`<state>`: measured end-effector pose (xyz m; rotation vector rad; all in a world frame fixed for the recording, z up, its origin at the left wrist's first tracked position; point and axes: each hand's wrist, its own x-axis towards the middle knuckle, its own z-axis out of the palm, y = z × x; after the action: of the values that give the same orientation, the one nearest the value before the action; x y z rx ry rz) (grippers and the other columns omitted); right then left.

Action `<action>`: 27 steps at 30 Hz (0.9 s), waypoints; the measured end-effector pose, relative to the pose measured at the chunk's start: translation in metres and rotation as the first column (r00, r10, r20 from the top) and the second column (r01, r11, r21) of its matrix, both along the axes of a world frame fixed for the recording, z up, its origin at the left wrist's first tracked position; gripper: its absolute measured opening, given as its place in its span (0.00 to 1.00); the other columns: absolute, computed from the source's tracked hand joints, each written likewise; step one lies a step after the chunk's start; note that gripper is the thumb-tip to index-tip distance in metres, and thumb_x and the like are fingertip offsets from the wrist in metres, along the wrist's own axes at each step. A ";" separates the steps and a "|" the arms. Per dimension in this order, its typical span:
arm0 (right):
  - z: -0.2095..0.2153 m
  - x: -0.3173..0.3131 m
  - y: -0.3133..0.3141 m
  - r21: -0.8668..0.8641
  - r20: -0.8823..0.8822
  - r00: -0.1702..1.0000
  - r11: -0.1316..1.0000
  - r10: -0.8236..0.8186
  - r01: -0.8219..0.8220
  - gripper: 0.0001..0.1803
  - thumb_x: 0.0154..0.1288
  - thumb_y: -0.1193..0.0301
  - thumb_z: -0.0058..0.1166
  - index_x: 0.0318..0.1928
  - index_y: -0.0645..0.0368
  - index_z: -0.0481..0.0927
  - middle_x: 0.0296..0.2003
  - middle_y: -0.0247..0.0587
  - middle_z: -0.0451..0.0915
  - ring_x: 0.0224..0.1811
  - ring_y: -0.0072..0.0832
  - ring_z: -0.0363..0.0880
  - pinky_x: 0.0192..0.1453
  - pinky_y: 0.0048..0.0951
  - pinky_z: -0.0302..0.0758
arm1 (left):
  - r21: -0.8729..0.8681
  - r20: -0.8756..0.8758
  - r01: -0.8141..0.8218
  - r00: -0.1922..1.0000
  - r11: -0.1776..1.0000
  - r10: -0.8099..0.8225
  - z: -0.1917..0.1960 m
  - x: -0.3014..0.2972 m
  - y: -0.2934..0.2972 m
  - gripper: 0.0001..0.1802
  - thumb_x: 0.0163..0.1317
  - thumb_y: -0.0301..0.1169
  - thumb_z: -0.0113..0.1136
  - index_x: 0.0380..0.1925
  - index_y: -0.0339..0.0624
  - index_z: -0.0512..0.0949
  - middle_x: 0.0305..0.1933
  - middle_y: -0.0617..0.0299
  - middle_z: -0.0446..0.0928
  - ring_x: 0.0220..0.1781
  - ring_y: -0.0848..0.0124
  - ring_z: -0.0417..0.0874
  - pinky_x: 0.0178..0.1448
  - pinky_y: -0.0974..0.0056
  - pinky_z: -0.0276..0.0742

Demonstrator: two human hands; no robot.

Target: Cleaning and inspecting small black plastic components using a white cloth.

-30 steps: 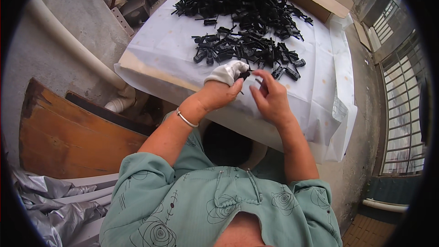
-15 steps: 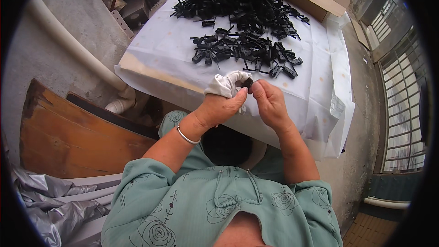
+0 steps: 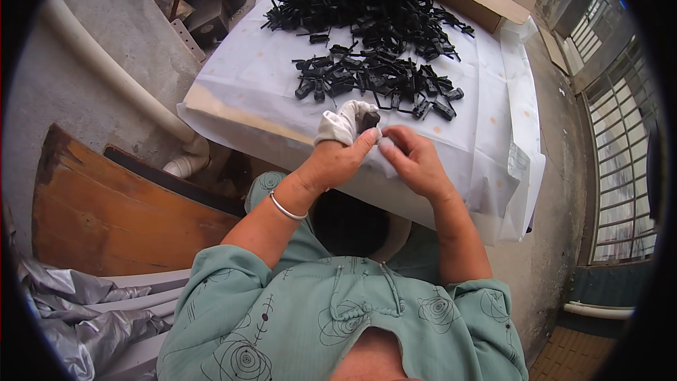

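Over table [image 3: 233, 92]: two hands, left hand [image 3: 337, 159], right hand [image 3: 416, 162], pinch one black clip [image 3: 369, 121].

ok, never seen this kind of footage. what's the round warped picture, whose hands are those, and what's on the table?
There is no machine here: a person works with two bare hands. The camera sits on the person's head and looks down, and its fisheye lens bends straight edges and leaves the dark round rim. The forearms come in from the lower edge, in a green patterned top.

The left hand has a bangle on the wrist and white cloth wrapped over its fingers; its grip pinches a small dark piece. The right hand meets it fingertip to fingertip at that piece; whether it also grips the piece is hard to tell.

In front is a table under a white sheet. A loose heap of small black plastic parts lies on it, with a larger pile farther back. To the left run a white pipe and wooden boards.
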<state>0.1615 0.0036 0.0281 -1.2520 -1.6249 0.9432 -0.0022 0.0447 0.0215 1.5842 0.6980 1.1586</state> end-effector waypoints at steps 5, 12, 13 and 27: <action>-0.008 0.005 0.001 0.236 0.011 0.999 0.971 -0.039 0.035 0.05 0.55 0.75 0.58 0.33 0.63 0.78 0.21 0.26 0.69 0.22 0.12 0.62 0.26 0.18 0.63 | -0.366 0.083 0.141 0.989 0.920 -0.119 0.016 -0.006 -0.005 0.17 0.63 0.25 0.43 0.52 0.36 0.63 0.33 0.64 0.70 0.28 0.81 0.68 0.30 0.75 0.67; 0.000 -0.001 0.000 0.031 -0.231 0.973 0.999 -0.022 0.030 0.07 0.54 0.77 0.60 0.34 0.63 0.76 0.20 0.29 0.72 0.21 0.13 0.65 0.26 0.15 0.64 | -0.416 0.007 0.336 0.930 0.845 -0.367 0.031 -0.009 -0.011 0.17 0.58 0.24 0.41 0.49 0.37 0.65 0.32 0.65 0.69 0.25 0.82 0.66 0.28 0.76 0.64; -0.004 -0.002 0.001 0.024 -0.282 0.959 0.999 -0.019 0.027 0.07 0.56 0.75 0.59 0.33 0.62 0.75 0.20 0.29 0.71 0.21 0.14 0.64 0.25 0.17 0.64 | -0.449 0.051 0.389 0.910 0.804 -0.412 0.033 -0.009 -0.012 0.15 0.57 0.25 0.43 0.46 0.38 0.66 0.32 0.66 0.69 0.26 0.81 0.66 0.29 0.75 0.66; -0.016 -0.007 -0.003 -0.069 -0.138 0.989 0.995 0.057 -0.067 0.14 0.68 0.68 0.43 0.26 0.63 0.72 0.18 0.28 0.67 0.23 0.16 0.61 0.27 0.21 0.63 | 0.086 -0.511 0.138 0.856 0.987 -0.076 0.020 -0.004 -0.020 0.15 0.56 0.27 0.46 0.43 0.34 0.67 0.36 0.44 0.72 0.41 0.53 0.73 0.47 0.59 0.69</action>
<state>0.1546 0.0010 0.0120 -1.1652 -1.5424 1.1112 -0.0063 0.0251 0.0412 2.0347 0.8744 0.7063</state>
